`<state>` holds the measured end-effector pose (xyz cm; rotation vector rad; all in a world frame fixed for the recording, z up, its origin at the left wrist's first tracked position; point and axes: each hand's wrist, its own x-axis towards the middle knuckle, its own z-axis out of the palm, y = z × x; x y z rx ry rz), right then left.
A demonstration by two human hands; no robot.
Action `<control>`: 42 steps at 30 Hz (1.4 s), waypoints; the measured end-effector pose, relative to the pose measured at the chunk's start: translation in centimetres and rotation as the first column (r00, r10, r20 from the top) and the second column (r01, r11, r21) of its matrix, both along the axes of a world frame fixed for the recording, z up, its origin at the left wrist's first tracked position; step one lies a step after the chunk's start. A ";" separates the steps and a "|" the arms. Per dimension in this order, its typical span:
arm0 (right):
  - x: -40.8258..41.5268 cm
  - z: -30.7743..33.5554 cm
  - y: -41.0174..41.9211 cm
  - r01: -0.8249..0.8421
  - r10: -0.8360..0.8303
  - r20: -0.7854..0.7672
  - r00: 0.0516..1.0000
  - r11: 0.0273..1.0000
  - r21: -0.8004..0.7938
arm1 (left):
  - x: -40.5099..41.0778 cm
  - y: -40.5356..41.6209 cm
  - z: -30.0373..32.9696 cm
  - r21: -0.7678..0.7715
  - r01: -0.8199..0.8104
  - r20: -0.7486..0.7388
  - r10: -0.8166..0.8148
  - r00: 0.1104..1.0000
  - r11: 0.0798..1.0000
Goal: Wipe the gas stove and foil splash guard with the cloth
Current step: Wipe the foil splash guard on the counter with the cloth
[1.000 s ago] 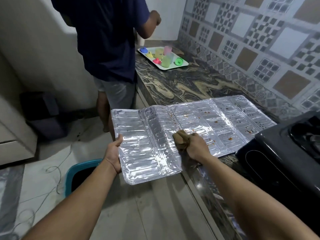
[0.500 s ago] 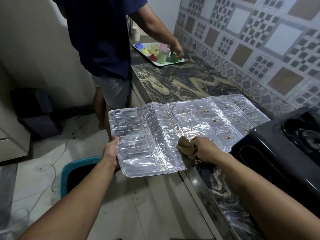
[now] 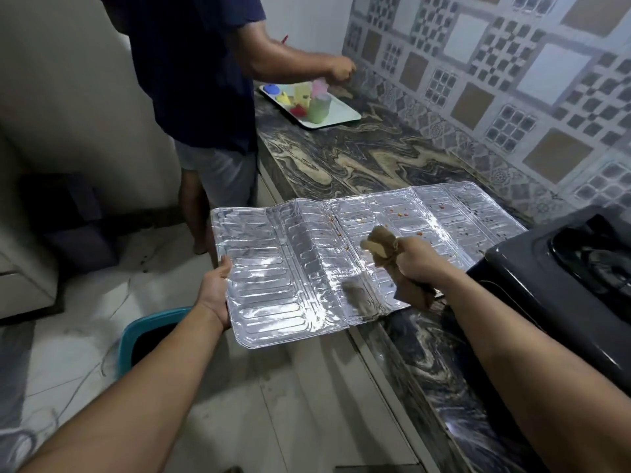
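Observation:
The foil splash guard (image 3: 293, 268) lies unfolded flat, its right half on the marble counter and its left half jutting over the floor. Small red and dark food specks dot its right panels. My left hand (image 3: 216, 290) grips the guard's left edge. My right hand (image 3: 415, 259) is closed around a bunched brown cloth (image 3: 380, 245), held just above the guard's middle panels; a tail of cloth hangs below my wrist. The black gas stove (image 3: 560, 278) stands at the right, touching the guard's right end.
Another person in a dark shirt (image 3: 191, 80) stands at the counter's far end, a hand over a white tray (image 3: 341, 114) of coloured cups. A teal bin (image 3: 136, 336) sits on the floor below my left arm. The tiled wall (image 3: 495, 80) backs the marble counter (image 3: 358, 158).
My right hand with the cloth has lifted and moved right and further up over the middle panels. The other person's arm has shifted over the tray. My left hand keeps its grip.

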<state>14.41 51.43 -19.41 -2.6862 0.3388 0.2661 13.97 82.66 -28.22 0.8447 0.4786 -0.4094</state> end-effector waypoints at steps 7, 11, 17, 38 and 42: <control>1.2 -4.6 4.6 -0.060 0.058 -0.033 0.998 0.996 -0.058 | -0.2 -0.4 0.4 -0.009 -0.010 0.018 0.010 1.000 1.000; 1.5 -4.9 5.0 -0.231 0.214 -0.108 0.971 0.953 -0.196 | -0.1 -0.5 0.1 0.028 -0.048 0.017 0.048 0.999 0.998; 2.0 -3.8 3.6 -0.249 0.184 -0.262 0.947 0.938 -0.241 | 0.0 -1.1 -0.1 0.071 -0.060 0.011 0.059 0.998 0.996; -0.4 -5.9 8.8 -0.068 0.068 0.006 0.998 0.998 0.004 | 0.0 -0.5 0.9 -0.023 0.029 0.029 -0.029 0.999 0.999; -1.6 -6.2 12.6 -0.133 0.135 -0.006 0.991 0.982 0.137 | 0.2 -0.3 0.4 -0.020 0.023 0.020 -0.023 1.000 1.000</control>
